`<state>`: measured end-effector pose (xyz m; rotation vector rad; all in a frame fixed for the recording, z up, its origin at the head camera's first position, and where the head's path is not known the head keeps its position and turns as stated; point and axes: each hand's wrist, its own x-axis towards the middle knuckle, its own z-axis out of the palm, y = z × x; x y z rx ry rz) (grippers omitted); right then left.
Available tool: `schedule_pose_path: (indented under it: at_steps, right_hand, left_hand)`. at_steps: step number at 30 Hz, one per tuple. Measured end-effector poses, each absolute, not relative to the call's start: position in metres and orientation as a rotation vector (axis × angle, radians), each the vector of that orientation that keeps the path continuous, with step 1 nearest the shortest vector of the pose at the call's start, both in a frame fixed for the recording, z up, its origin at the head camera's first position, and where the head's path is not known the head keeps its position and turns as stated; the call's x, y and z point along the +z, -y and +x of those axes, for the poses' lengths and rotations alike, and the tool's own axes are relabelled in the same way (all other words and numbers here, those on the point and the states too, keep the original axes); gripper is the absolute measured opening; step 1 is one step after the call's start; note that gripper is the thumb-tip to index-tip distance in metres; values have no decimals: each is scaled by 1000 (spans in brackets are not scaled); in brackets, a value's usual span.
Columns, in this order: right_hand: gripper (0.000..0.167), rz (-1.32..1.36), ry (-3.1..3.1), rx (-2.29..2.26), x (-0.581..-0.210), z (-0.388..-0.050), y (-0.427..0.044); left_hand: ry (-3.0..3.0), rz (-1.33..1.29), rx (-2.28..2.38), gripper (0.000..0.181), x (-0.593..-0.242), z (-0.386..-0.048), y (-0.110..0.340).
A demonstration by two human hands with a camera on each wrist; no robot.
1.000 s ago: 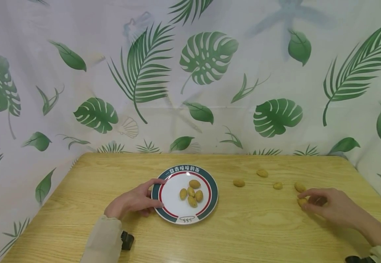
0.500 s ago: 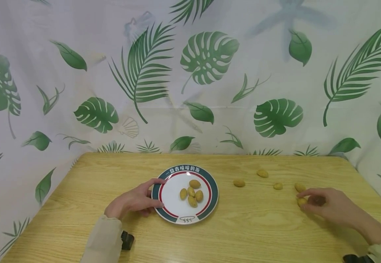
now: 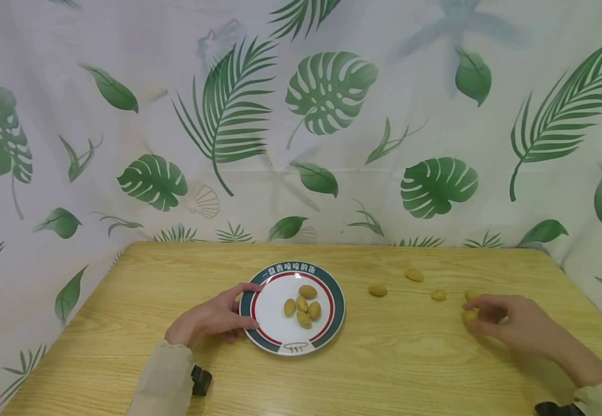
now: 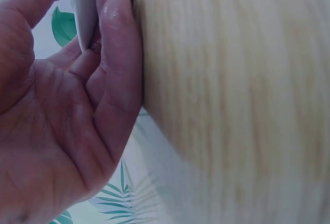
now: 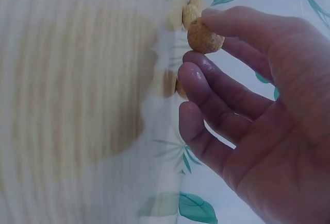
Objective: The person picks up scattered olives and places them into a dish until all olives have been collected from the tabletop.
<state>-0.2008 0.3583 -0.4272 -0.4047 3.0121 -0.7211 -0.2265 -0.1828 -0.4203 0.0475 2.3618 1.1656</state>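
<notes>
My left hand [image 3: 212, 316] grips the left side of a round white plate [image 3: 275, 332] with a dark green rim, thumb on top and other fingers under the edge. Several small oval yellow-brown pieces, nut-like with a rough skin, lie on the plate, one of them a far piece [image 3: 308, 292]. At the right, my right hand [image 3: 521, 323] pinches another such piece [image 5: 205, 36] between thumb and index finger, seen close in the right wrist view; the other fingers are loosely bent. In the left wrist view the plate's edge [image 4: 86, 10] sits among the fingers.
Several more oval pieces lie on the wooden table [image 3: 384, 358] between plate and right hand, among them a left piece [image 3: 377, 290], a far piece [image 3: 414, 275] and a middle piece [image 3: 438, 295]. A leaf-patterned cloth [image 3: 259, 202] hangs behind the table.
My right hand has shifted slightly left with the pinched oval piece, partly covering the piece behind it. My left hand and the plate have stayed in place.
</notes>
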Motion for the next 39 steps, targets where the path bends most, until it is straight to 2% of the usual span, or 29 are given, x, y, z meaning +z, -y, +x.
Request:
schedule_pose_path:
  at_steps: [8,19,26,39]
  right_hand:
    - [25,-558,-3062,-799,-423,-204,-347]
    - [23,-607,-3043,-875,-407,-213,-323]
    - [21,-754,-3034,-957,-401,-221,-303]
    - [22,-852,-2995,-1012,-397,-235,-267]
  left_hand:
    - [-2355,21,1165,71,-422,-228,183]
    - [-2338,3,1162,71,-418,-227,182]
    - [-2336,-10,1159,70,-415,-226,181]
    - [-2347,-6,1155,70,-417,-226,181]
